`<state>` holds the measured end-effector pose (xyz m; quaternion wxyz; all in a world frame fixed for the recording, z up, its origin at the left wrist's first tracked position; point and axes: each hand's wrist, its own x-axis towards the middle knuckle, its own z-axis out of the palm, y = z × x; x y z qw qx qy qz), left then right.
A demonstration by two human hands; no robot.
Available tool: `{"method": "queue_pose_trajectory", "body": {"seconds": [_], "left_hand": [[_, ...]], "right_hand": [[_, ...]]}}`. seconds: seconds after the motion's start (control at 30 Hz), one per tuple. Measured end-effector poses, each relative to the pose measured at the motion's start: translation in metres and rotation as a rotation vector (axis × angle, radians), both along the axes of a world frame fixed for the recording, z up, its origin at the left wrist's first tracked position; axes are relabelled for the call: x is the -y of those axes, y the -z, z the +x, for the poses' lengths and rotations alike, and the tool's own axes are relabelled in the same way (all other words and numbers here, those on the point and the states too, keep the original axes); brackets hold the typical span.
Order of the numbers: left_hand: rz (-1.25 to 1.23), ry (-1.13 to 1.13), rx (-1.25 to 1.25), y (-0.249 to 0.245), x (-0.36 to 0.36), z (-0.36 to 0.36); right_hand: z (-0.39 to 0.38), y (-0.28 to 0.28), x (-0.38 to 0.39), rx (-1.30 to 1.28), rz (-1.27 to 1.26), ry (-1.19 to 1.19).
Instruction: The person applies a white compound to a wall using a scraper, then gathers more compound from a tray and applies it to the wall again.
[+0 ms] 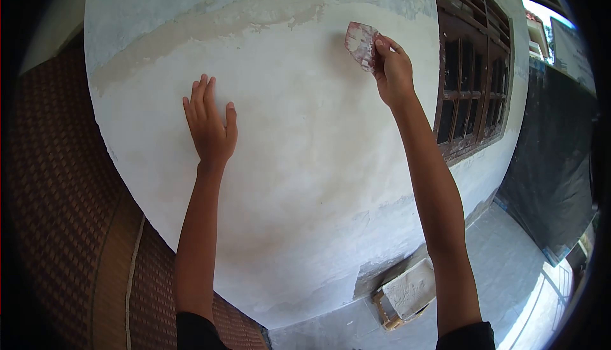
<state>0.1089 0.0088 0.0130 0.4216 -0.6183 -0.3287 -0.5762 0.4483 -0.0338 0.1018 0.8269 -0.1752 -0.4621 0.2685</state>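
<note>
The left hand (210, 124) lies flat, fingers together, on the smooth white plaster wall (299, 178). The right hand (393, 70) pinches a thin, reddish, plaster-smeared scraper (361, 44) against it.

Right hand (393, 73) covers the lower end of the reddish, plaster-smeared flat scraper (361, 44). Right forearm hides part of the wooden tray of white plaster (407, 292). Black sleeves (198, 332) cut by bottom edge. Brown wooden barred window (474, 82) clipped at the top.

Brown barred window (474, 76) right; plaster tray (407, 292) (wooden-sided) on paving (503, 254) below; woven screen (57, 178) left.
</note>
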Motion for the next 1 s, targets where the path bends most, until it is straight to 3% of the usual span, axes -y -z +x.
{"method": "queue_pose_trajectory", "body": {"seconds": [0.1, 0.17, 0.23, 0.4, 0.73, 0.8, 1.0], "left_hand": [[-0.061, 0.150, -0.038, 0.022, 0.015, 0.035], [-0.199, 0.506, -0.106, 0.047, 0.026, 0.074], [-0.274, 0.692, -0.151, 0.073, 0.029, 0.115], [-0.667, 0.953, -0.061, 0.168, 0.037, 0.206], [-1.328, 1.071, 0.067, 0.411, 0.079, 0.363], [-1.511, 1.056, 0.049, 0.467, 0.096, 0.379], [-1.735, 1.033, 0.132, 0.614, 0.143, 0.408]], "right_hand": [[0.024, 0.051, 0.021, -0.041, -0.068, 0.009], [0.041, 0.087, 0.038, -0.081, -0.101, 0.073], [0.076, 0.130, 0.048, -0.079, -0.153, 0.067], [0.151, 0.241, 0.104, -0.163, -0.343, 0.158], [0.288, 0.474, 0.206, -0.400, -0.741, 0.301], [0.307, 0.518, 0.217, -0.444, -0.834, 0.296], [0.333, 0.617, 0.247, -0.379, -1.132, 0.366]]}}
